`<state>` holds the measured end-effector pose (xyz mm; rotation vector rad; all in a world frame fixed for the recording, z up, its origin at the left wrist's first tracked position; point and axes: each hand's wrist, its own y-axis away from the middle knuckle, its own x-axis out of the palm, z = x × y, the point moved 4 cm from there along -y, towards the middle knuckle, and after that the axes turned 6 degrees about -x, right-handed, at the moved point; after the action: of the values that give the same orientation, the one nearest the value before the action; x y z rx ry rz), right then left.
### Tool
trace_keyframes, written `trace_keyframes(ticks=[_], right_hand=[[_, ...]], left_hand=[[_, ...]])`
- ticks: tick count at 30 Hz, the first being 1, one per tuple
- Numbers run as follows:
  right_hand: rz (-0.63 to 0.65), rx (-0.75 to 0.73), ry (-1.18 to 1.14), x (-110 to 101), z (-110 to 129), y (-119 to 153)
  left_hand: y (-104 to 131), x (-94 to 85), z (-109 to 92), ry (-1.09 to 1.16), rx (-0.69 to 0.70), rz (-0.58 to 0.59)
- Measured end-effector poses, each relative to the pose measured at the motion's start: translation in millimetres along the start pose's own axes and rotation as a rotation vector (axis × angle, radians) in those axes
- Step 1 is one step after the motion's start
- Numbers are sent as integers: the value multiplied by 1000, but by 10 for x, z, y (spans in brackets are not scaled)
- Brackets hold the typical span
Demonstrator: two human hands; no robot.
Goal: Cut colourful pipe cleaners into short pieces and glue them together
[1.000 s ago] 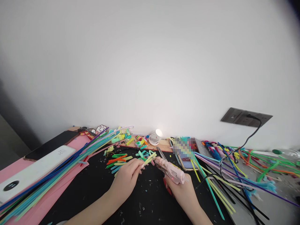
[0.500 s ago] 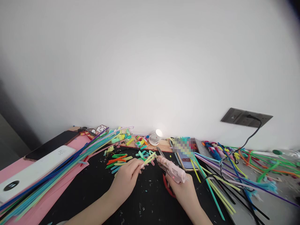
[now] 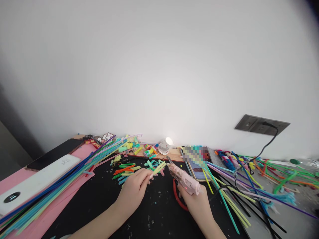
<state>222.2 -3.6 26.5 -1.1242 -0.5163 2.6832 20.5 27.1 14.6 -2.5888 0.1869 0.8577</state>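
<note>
Short pale yellow pipe cleaner pieces (image 3: pixel 159 168) are pinched in the fingertips of my left hand (image 3: pixel 136 186), over the black mat (image 3: pixel 154 215). My right hand (image 3: pixel 196 204) is wrapped round a pink glue gun (image 3: pixel 185 181), its nozzle pointing up and left, a little to the right of the yellow pieces and apart from them. Red-handled scissors (image 3: pixel 177 196) lie partly under the gun and my right hand. Cut green, orange and blue pieces (image 3: pixel 126 171) lie left of my left hand; teal and pink ones (image 3: pixel 152 164) lie behind the yellow pieces.
Long pipe cleaners (image 3: pixel 74 176) lie across the left side, beside a white power bank (image 3: pixel 40 182). A paper cup (image 3: pixel 165 146) stands near the wall. A phone (image 3: pixel 199 173) and more long pipe cleaners (image 3: pixel 231 202) lie at right, below a wall socket (image 3: pixel 261 124) with a black cord.
My right hand and the glue gun have shifted slightly right, away from the yellow pieces. More of the red scissor handle shows. My left hand has hardly moved.
</note>
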Motion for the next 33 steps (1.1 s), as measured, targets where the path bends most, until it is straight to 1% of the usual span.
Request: trace_keyframes(ticks=[2, 5, 11, 18, 24, 29, 33], right_hand=[[25, -30, -17, 4, 31, -6], [19, -38, -10, 4, 44, -11], [68, 12, -38, 40, 16, -3], [75, 35, -78, 36, 11, -15], [34, -29, -50, 10, 10, -22], [-9, 45, 6, 10, -56, 4], [-44, 92, 0, 0, -75, 10]], left_hand=[[-5, 0, -7, -6, 3, -1], [-10, -3, -14, -9, 3, -6], [-4, -8, -27, -7, 15, -5], [-7, -4, -32, -16, 20, 7], [4, -10, -34, -12, 21, 1], [2, -12, -36, -12, 25, -10], [0, -10, -15, 0, 15, -7]])
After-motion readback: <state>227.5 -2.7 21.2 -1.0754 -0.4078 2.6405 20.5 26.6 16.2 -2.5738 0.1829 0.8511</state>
